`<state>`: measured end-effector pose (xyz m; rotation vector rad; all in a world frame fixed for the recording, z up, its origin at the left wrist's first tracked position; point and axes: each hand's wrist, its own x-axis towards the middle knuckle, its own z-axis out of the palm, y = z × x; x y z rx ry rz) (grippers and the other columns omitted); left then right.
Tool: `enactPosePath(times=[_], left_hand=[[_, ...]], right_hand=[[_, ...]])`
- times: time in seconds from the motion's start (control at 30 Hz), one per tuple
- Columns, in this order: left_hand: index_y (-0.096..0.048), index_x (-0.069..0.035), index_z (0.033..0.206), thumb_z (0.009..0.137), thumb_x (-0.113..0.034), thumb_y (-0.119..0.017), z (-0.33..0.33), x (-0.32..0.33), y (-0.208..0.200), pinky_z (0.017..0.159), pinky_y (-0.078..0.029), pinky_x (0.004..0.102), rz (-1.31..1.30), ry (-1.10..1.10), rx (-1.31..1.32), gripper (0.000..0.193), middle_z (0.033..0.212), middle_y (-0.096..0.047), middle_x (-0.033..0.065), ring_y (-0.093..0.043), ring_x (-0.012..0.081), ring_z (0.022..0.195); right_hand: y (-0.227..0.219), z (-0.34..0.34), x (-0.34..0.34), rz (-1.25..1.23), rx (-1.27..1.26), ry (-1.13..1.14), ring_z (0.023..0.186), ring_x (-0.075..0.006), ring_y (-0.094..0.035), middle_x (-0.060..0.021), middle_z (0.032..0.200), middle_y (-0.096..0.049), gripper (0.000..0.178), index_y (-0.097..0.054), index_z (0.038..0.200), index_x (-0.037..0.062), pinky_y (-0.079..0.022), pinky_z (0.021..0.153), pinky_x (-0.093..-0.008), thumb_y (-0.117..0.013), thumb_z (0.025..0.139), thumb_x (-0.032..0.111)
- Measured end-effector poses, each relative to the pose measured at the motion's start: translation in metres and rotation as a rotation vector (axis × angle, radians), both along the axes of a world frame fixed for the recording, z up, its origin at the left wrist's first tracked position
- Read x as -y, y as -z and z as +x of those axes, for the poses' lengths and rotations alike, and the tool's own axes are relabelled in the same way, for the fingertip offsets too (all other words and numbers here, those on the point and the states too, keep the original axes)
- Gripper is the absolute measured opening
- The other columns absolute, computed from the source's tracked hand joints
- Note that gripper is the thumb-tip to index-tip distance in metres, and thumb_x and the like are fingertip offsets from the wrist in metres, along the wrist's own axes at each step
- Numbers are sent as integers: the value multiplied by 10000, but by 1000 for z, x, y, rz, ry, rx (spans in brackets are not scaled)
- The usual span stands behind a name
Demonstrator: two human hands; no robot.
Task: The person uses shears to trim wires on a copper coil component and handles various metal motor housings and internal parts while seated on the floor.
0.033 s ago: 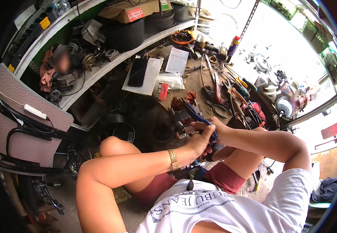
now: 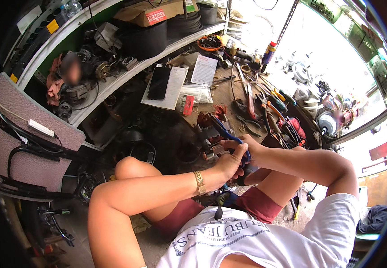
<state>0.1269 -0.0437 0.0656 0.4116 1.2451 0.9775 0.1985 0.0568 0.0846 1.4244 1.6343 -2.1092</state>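
Our left hand (image 2: 228, 168) and right hand (image 2: 252, 147) are bunched together at a long, curved blue-handled tool (image 2: 224, 131), just right of centre frame. Fingers overlap, so we can't tell which really grips. It's right by a silvery metal part (image 2: 209, 133) and reddish copper-coloured strands (image 2: 220, 110); a slip could pinch us or nick those, imo. Orange-handled metal pliers (image 2: 271, 108) crowd the brown bench (image 2: 224, 92) at right; thighs box us in below, more room upper centre.
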Motion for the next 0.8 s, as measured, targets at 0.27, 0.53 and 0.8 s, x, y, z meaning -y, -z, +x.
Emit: enactPosePath(times=[0.27, 0.53, 0.8], left_hand=[[-594, -111, 990, 832, -536, -499, -48, 4, -21, 579, -444, 310, 158, 486, -299, 463, 780, -582, 34, -540, 155, 638], [-487, -10, 1014, 714, -247, -748, -125, -19, 30, 761, -442, 343, 636, -153, -1470, 463, 963, -566, 137, -550, 242, 862], [-623, -29, 807, 718, -164, -727, -129, -51, 35, 618, -499, 305, 497, -103, -1139, 192, 718, -658, 82, -641, 186, 654]], right_hand=[[4, 13, -10, -18, -81, -229, 511, -98, -512, -11, 601, -554, 368, -626, 982, 23, -416, 474, -267, -639, 847, 365], [-7, 63, -22, 240, -65, -483, 488, -58, -500, 12, 551, -521, 323, -663, 863, 66, -387, 427, -229, -676, 813, 385], [54, 73, 13, 41, -456, 110, 647, -88, -523, -22, 821, -583, 633, -400, 1338, 23, -456, 550, -235, -707, 802, 159]])
